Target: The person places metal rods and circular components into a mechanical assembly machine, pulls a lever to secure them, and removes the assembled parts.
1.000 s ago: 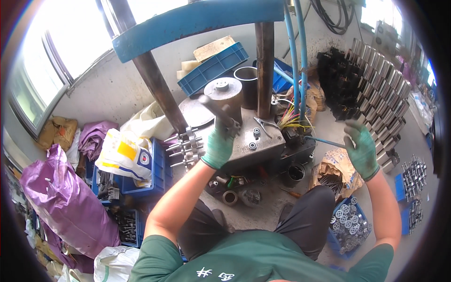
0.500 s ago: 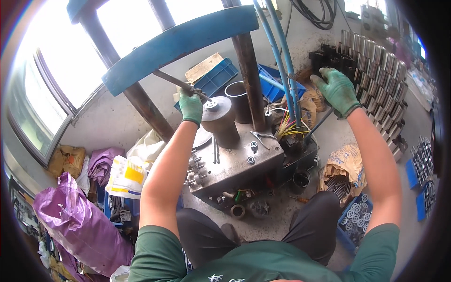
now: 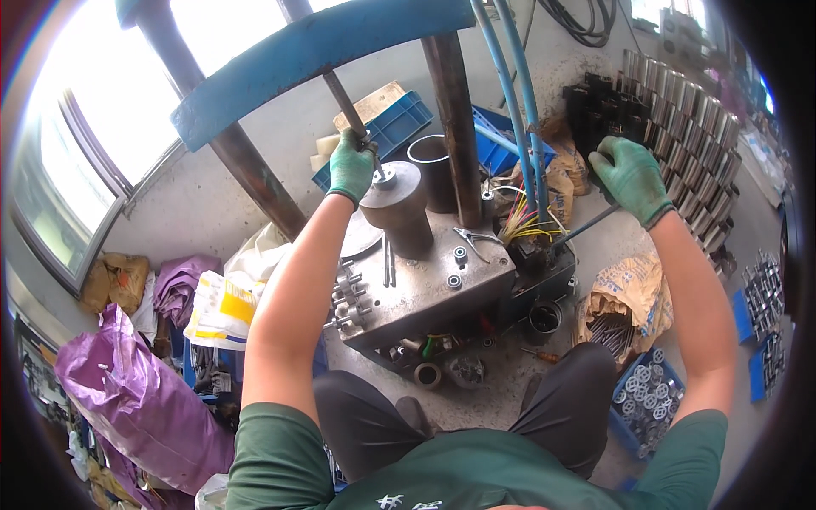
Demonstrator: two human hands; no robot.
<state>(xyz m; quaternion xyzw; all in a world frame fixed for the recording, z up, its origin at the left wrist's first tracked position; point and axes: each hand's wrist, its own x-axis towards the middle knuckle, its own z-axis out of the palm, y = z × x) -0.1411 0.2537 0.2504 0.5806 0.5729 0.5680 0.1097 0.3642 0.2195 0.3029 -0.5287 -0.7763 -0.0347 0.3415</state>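
My left hand, in a green glove, is closed around a slim metal shaft. The shaft leans slightly, its upper end near the underside of the blue press beam. Its lower end meets a small round part on top of a thick grey steel cylinder. That cylinder stands on the metal press table. Off to the right, my gloved right hand has curled fingers at the upper end of a dark lever; the grip itself is partly hidden.
Pliers, two small bearing-like parts and two thin rods lie on the table, with stepped shafts at its left edge. Blue hoses and loose wires stand right. Stacked metal tubes and a blue bin of small wheels are farther right.
The shaft has swung more upright over the cylinder, with my left hand moving slightly up and right. My right hand has shifted right and down, its fingers curling at the lever.
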